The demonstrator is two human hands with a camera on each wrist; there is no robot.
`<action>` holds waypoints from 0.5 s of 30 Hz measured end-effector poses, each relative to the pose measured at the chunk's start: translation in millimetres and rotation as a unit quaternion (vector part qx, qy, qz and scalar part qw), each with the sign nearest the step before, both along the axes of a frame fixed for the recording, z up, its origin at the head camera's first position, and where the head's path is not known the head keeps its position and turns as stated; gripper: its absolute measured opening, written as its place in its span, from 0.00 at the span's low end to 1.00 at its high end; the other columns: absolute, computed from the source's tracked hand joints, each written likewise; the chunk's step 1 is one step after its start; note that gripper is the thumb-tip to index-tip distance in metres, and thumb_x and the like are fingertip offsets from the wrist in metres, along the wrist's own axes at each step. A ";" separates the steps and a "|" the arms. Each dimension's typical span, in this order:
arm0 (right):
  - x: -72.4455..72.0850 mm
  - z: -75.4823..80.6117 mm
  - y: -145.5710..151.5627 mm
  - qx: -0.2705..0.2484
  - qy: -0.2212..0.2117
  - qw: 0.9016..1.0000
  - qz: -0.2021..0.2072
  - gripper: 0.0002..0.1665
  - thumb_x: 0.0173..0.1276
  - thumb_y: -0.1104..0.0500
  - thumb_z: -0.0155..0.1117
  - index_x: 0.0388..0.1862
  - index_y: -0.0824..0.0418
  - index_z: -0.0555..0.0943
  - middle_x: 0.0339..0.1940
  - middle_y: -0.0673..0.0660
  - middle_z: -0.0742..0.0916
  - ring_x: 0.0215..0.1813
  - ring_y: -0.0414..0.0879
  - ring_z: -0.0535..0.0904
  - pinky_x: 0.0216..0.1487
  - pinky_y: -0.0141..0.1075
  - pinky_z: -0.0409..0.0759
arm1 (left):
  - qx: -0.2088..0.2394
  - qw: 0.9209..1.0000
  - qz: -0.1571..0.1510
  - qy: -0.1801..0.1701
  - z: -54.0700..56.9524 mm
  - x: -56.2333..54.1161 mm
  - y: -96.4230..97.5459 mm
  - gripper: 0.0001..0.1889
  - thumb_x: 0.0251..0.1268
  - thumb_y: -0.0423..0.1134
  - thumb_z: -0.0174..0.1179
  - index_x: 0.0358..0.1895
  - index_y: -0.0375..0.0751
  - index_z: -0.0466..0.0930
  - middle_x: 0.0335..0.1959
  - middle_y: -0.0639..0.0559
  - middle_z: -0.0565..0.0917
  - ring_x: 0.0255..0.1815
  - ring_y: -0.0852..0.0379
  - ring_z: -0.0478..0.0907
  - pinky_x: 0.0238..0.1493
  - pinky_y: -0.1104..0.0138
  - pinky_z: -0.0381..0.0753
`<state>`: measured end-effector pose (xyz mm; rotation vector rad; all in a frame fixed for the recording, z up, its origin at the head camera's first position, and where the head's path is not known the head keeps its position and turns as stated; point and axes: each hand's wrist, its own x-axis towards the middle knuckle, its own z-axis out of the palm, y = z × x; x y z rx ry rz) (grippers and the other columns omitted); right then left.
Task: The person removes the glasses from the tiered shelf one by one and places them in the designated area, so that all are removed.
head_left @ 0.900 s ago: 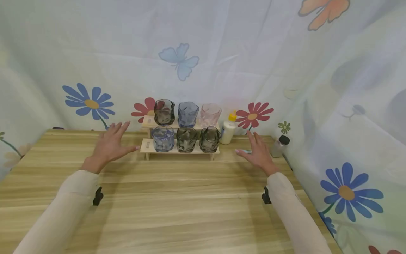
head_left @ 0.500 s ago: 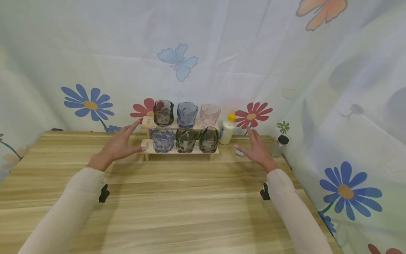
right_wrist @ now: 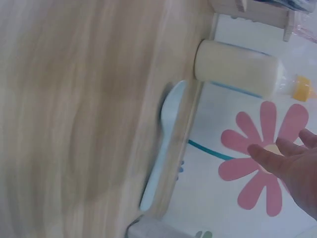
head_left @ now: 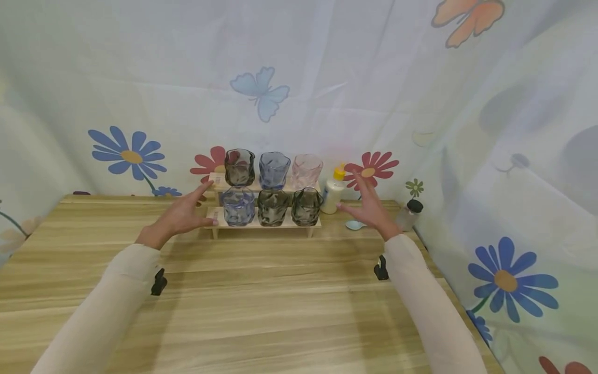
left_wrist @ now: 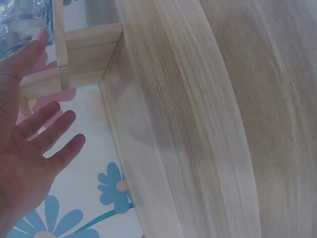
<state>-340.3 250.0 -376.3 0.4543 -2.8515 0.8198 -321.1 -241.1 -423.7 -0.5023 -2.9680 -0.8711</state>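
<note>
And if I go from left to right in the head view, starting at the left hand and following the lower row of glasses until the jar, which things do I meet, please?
Left hand, blue glass, first dark glass, second dark glass, white bottle, right hand, jar with a black lid.

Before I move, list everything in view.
Rack: 1, pale wood, table's back
Smoky glasses: 3, dark, upper left, lower middle, lower right
Blue glasses: 2, blue, upper middle, lower left
Pink glass: 1, pink, upper right
Bottle: 1, whitish, yellow-capped, right of rack
Spoon: 1, light blue, right of bottle
Jar: 1, pale, black-lidded, back right
Unclear object: 1, dark, back left
Table: 1, wood-toned, beneath
Backdrop: count unclear, whitish, flowered, behind
Devices: 2, black, at cuffs
Sleeves: 2, cream, forearms
Left hand: 1, bare, rack's left end
Right hand: 1, bare, near bottle
</note>
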 end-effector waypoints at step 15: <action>-17.9 30.6 -40.0 -0.011 -0.019 1.000 0.022 0.59 0.61 0.43 0.72 0.83 0.48 0.49 0.81 0.60 0.62 0.76 0.64 0.63 0.70 0.64 0.65 | 0.017 1.000 -0.008 -0.008 -1.7 0.1 1.5 0.57 0.55 0.45 0.75 0.81 0.48 0.42 0.58 0.26 0.78 0.58 0.29 0.78 0.58 0.38 0.75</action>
